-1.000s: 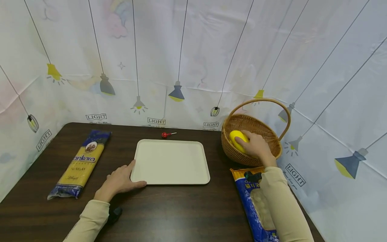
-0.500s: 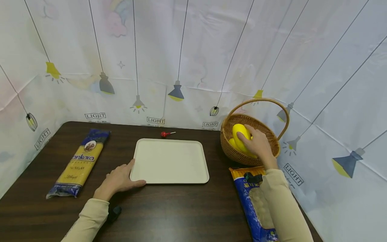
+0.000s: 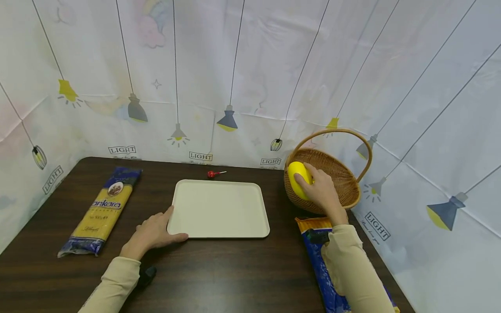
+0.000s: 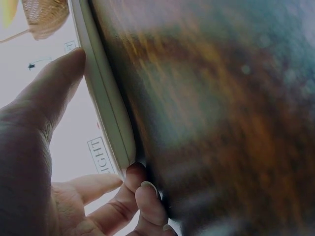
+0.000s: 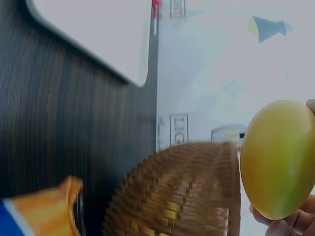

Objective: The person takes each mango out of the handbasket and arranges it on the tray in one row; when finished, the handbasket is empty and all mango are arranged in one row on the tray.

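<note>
My right hand [image 3: 324, 191] grips a smooth yellow mango [image 3: 298, 180], held up at the left side of the wicker basket [image 3: 339, 176]. In the right wrist view the oval mango [image 5: 278, 160] appears beside the basket's rim, with fingertips [image 5: 295, 223] against its underside. Yellow patches show through the basket's weave. A cream rectangular tray [image 3: 219, 208] lies flat on the dark table. My left hand [image 3: 154, 234] is spread at its near left corner. Its thumb lies along the near edge and its index finger touches the left side, as the left wrist view also shows.
A yellow and blue pasta packet [image 3: 101, 211] lies at the left. Behind the tray is a red lollipop [image 3: 212, 174]. A blue and orange food bag [image 3: 318, 256] lies in front of the basket, partly under the right sleeve. A printed curtain [image 3: 242, 78] stands behind the table.
My right hand has lifted the mango and moved it left, from inside the basket to its left rim. The left hand stays at the tray's corner.
</note>
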